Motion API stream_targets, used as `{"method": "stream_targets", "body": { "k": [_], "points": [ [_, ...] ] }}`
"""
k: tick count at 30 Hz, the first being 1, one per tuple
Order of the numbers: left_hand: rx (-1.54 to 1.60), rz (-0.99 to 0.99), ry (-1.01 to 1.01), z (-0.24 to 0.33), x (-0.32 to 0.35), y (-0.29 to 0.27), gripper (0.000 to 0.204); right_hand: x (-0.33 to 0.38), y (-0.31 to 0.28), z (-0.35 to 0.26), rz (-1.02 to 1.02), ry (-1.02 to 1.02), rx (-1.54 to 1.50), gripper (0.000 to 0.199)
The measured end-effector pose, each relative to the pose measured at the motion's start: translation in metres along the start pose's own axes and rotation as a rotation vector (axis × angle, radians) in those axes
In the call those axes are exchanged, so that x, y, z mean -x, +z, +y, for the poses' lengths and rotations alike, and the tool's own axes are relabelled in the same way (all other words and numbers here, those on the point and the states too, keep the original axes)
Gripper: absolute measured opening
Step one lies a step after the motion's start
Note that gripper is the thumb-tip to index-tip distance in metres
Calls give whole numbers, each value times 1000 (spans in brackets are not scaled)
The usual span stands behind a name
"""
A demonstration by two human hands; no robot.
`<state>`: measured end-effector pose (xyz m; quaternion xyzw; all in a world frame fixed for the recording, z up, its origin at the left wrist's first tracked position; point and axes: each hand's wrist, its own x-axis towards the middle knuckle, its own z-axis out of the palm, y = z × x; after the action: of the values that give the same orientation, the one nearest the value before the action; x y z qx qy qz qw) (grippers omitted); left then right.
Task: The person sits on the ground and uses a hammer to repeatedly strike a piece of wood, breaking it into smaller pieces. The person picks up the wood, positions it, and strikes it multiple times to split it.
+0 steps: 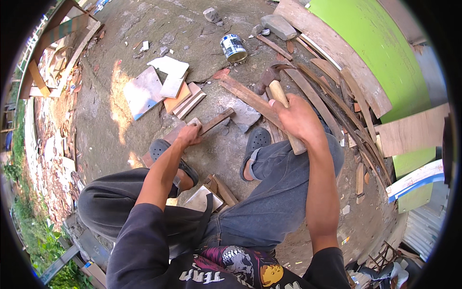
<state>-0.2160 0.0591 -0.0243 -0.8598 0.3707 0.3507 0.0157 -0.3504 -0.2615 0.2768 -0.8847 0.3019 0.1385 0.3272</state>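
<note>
My right hand [301,117] is wrapped round the pale wooden handle of a hammer [278,92]. The dark, rusty hammer head [267,77] points away from me, above my right knee. Closed over a narrow wooden strip [216,122] is my left hand [189,133], above the ground between my feet. The strip's far end slants to the right, near a grey stone block [240,114]. A longer wooden board [248,98] runs from the ground toward my right hand, its near end hidden there.
Boards and tiles [163,91] lie ahead on the left, with a paint can [234,48] beyond. Long wooden strips [332,103] and a green panel [370,43] crowd the right. Wood offcuts [224,190] sit between my legs. A wooden frame [62,53] stands far left.
</note>
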Motion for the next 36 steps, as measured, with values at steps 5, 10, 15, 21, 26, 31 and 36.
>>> {"method": "stream_targets", "body": {
  "k": [5, 10, 15, 21, 26, 31, 36],
  "points": [
    [-52, 111, -25, -9, 0, 24, 58, 2, 1, -13, -52, -21, 39, 54],
    [27, 111, -220, 27, -3, 19, 79, -4, 9, -10, -27, -45, 82, 49],
    [105, 181, -255, 34, -19, 54, 69, -10, 13, -24, -108, -36, 84, 51],
    [235, 191, -277, 37, -24, 60, 63, -15, 41, -24, -346, 107, -172, 36],
    [301, 182, -254, 34, -14, 51, 60, -36, 93, -7, -565, 346, -518, 26],
    [503, 353, -287, 19, -7, 58, 47, -79, 161, 3, -818, 411, -570, 23],
    [905, 478, -314, 30, -8, 9, 37, -128, 221, 6, -995, 503, -607, 22]
  ]
}}
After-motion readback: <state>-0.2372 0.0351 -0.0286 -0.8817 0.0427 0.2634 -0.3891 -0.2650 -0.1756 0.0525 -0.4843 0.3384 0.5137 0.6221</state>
